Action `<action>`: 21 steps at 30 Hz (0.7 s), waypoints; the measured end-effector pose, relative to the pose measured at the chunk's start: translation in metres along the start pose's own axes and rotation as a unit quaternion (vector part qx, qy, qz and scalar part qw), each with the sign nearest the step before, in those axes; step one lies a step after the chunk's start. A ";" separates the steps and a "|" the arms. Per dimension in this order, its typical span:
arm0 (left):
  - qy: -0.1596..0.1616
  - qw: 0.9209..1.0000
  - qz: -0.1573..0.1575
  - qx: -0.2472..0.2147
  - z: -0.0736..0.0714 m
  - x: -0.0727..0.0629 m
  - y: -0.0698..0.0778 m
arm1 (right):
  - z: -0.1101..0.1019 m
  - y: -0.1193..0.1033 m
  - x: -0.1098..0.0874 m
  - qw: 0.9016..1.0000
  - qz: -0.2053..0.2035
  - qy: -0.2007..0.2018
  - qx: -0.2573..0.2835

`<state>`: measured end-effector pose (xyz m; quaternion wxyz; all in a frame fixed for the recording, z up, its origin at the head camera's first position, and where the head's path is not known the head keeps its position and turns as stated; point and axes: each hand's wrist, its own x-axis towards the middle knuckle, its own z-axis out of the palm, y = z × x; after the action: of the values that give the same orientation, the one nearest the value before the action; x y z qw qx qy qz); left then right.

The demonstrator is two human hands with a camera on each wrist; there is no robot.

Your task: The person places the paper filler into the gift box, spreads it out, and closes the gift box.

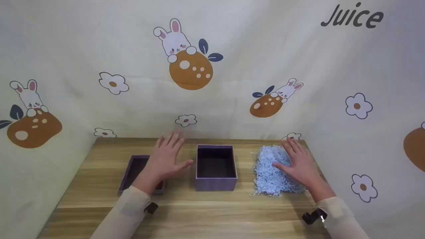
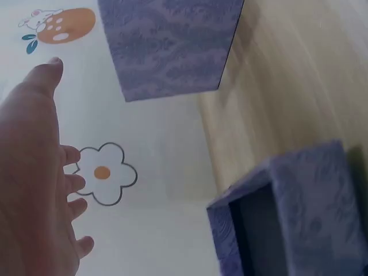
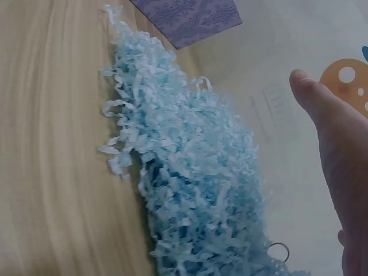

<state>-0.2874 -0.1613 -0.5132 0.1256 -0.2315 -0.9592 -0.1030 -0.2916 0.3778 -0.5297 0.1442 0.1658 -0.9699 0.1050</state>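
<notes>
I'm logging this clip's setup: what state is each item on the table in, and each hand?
Square purple box: upright, no lid on, nothing visible inside.
Shallow purple tray: open side up, partly hidden.
Pale blue shreds: loosely heaped on the table, outside the box.
Left hand: raised, fingers straight and spread, holding nothing.
Right hand: raised, likewise straight, holding nothing.

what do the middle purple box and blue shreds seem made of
Middle purple box: probably paper-covered cardboard, matte; thin, flat walls with a scrolled pattern suggest it. Blue shreds: likely matte paper, from their narrow kinked strips, though plastic is possible.
</notes>
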 end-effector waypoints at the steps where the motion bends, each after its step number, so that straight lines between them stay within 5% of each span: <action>1: -0.003 1.000 0.006 -0.006 0.001 0.000 0.001 | 0.002 0.000 -0.002 1.000 0.004 0.000 0.009; 21: -0.040 0.989 0.047 -0.134 0.033 0.000 0.022 | 0.040 0.002 -0.033 0.992 0.027 -0.009 0.122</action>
<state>-0.2831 -0.1334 -0.5412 0.0598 -0.2945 -0.9291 -0.2153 -0.2723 0.3791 -0.5775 0.1110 0.1571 -0.9551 0.2252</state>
